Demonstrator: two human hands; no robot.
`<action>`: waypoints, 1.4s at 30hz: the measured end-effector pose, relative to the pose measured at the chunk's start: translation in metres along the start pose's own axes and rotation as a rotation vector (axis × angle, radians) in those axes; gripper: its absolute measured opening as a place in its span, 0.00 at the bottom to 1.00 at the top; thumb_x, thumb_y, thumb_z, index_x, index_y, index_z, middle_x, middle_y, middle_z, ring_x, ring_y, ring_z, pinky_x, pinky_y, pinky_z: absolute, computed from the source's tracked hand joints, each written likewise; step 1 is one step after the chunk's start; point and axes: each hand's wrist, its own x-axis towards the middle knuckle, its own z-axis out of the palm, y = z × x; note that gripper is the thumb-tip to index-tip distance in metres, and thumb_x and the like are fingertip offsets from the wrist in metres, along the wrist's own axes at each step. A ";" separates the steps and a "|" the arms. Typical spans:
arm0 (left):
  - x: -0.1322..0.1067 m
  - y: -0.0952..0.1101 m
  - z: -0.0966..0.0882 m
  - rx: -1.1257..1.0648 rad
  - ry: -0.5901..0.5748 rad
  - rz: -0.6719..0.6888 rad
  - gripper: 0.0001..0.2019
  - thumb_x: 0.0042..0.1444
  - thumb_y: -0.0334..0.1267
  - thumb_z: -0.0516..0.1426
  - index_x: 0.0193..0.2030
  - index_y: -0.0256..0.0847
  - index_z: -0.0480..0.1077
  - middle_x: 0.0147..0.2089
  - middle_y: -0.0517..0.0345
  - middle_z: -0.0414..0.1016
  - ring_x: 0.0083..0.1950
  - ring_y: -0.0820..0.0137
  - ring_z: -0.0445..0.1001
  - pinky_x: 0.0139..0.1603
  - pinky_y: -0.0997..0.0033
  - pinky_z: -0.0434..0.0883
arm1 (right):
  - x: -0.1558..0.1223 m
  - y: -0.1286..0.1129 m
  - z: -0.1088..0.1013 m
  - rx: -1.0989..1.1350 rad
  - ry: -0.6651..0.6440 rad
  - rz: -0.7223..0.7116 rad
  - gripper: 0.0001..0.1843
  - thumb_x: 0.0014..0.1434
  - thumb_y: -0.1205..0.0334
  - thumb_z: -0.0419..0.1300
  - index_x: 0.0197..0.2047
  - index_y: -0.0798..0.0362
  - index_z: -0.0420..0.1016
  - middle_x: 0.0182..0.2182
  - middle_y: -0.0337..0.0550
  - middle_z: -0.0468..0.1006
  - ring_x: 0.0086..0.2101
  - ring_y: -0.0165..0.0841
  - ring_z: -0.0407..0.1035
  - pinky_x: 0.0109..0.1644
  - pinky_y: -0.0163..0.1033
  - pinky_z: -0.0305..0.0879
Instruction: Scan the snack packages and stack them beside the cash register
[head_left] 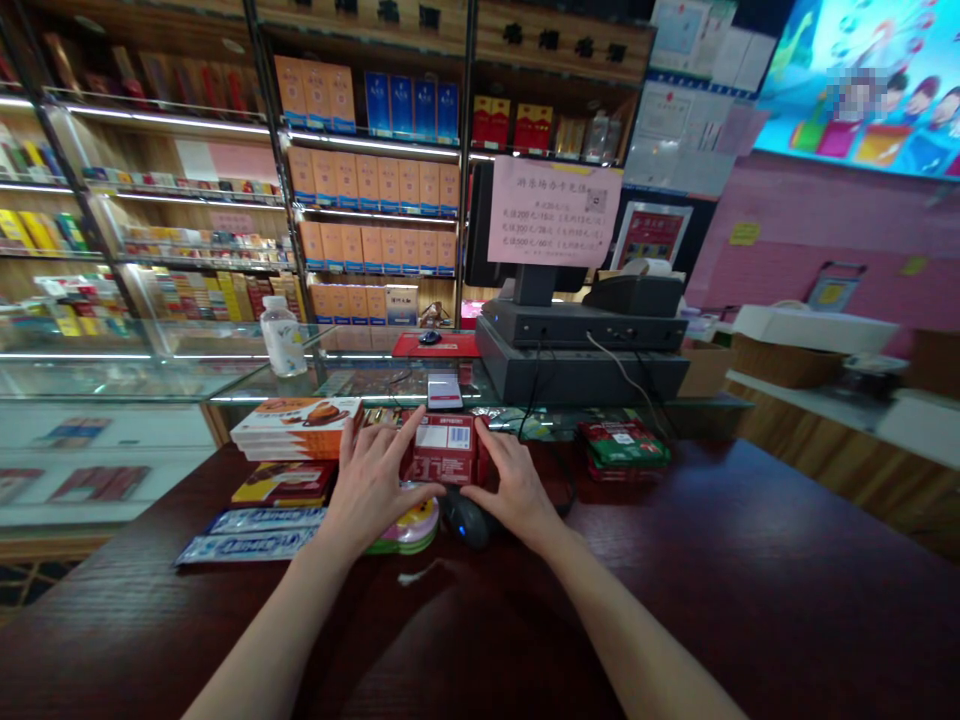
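A red box (448,450) with a white barcode label stands on the dark wooden counter (750,590). My left hand (371,480) grips its left side, with the forefinger stretched up along the top edge. On the box's right side my right hand (510,488) presses with thumb and fingers. Both hands hold the box between them. A dark computer mouse (465,520) with a blue light lies just below the box, between my wrists.
Left of the box lie stacked orange boxes (298,425), a brown packet (283,482), blue gum strips (251,532) and a round tin (412,530). Green packets (622,445) sit to the right. A cash register (577,350), a plastic bottle (283,338) and product shelves stand behind.
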 end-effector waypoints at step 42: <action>-0.012 -0.037 0.007 0.175 0.081 -0.215 0.37 0.53 0.43 0.63 0.70 0.47 0.58 0.60 0.43 0.64 0.63 0.49 0.64 0.72 0.36 0.46 | -0.016 0.045 -0.042 0.199 -0.614 0.265 0.57 0.37 0.63 0.76 0.70 0.40 0.60 0.52 0.45 0.78 0.51 0.45 0.72 0.59 0.52 0.62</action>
